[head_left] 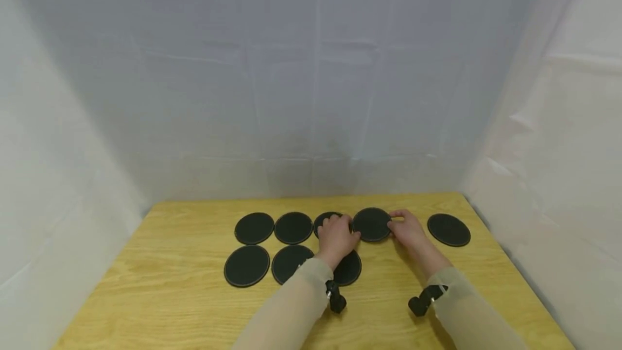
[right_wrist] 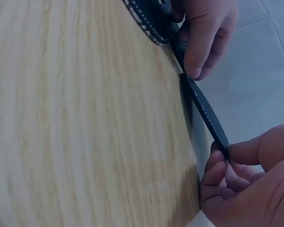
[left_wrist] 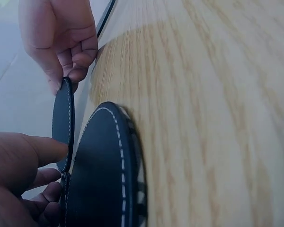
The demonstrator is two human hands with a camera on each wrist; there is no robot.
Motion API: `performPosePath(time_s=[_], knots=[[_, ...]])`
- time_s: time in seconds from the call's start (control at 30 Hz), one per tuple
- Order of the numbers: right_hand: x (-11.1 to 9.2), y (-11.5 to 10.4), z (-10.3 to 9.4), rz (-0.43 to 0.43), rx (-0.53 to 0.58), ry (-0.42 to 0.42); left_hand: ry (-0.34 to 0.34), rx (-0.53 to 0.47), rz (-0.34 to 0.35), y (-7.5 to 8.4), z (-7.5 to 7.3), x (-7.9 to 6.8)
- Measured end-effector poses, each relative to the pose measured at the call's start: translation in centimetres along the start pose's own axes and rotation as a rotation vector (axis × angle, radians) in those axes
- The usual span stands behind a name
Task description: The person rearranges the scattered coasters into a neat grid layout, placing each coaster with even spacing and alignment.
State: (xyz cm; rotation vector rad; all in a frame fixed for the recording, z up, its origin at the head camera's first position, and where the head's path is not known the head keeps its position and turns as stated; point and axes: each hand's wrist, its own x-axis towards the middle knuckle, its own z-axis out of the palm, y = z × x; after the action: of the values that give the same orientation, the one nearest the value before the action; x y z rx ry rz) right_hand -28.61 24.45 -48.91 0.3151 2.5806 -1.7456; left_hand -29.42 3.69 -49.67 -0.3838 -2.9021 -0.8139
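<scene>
My right hand (head_left: 410, 231) pinches the right edge of a black round coaster (head_left: 371, 224) with light edge stitching, thumb on top and fingers beneath. That edge is raised over the table in the right wrist view, where a dark shadow lies beside the coaster (right_wrist: 208, 116). At its left edge, my left hand (head_left: 336, 236) touches the same coaster with the thumb. The other left fingers lie over a neighbouring coaster (head_left: 324, 219), partly hiding it. Below the left hand, another coaster (head_left: 349, 270) is partly covered by the wrist.
More matching coasters lie flat to the left: two at the back (head_left: 254, 228), two in front (head_left: 246, 266). A single coaster (head_left: 449, 229) lies right of my right hand. The wooden table (head_left: 160, 296) is bordered by pale sheeting (head_left: 311, 96) behind and at both sides.
</scene>
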Motion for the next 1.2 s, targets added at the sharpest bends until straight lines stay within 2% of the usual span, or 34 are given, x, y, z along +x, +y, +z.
performPosePath(time_s=[0.2,0.47,0.83,1.2], knots=[[-0.2,0.1,0.2,-0.066,-0.117,0.020,0.001,0.006,0.006,-0.1,0.0,0.0],[-0.3,0.4,0.3,-0.128,-0.338,0.038,0.007,0.024,-0.004,-0.2,0.2,-0.1],[-0.3,0.1,0.7,-0.120,-0.420,0.007,0.002,0.035,-0.025,-0.2,0.5,0.0],[-0.2,0.6,0.7,-0.112,-0.424,0.003,0.007,0.040,-0.029,-0.3,1.1,0.2]])
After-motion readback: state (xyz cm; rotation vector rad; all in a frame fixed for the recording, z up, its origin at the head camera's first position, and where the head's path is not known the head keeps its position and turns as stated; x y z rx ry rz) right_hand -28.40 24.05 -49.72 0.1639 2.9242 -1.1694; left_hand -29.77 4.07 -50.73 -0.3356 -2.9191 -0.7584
